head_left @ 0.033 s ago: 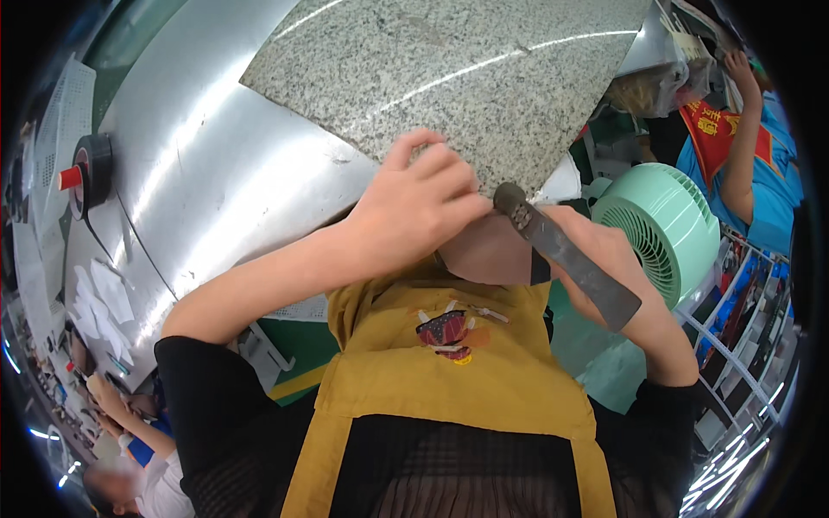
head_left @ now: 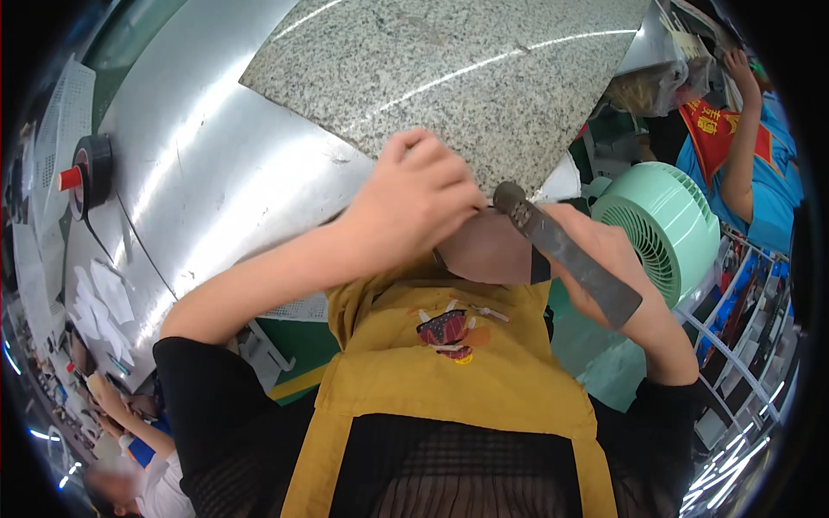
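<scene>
A mauve-brown flat piece (head_left: 490,249) with dark edges, perhaps leather, hangs at the near edge of the stone slab (head_left: 458,78), in front of my apron. My left hand (head_left: 420,192) is closed, thumb and fingertips pinching its upper edge. On the right, my right hand (head_left: 600,250) is wrapped round a dark metal hammer (head_left: 574,259). The hammer has a round face at its upper-left end and a broad flat end towards my wrist. Its round face is close to my left fingertips. My grip hides the hammer's handle and part of the piece's right side.
A steel tabletop (head_left: 233,173) spreads left of the slab, with a roll of black tape (head_left: 97,173) and white paper scraps (head_left: 104,298). A mint-green fan (head_left: 661,229) stands by my right forearm. Other people (head_left: 764,164) are at the far right and lower left.
My left hand's fingers have curled in and drawn together, and the hand has turned slightly at the piece's edge. The right hand and the hammer look unmoved.
</scene>
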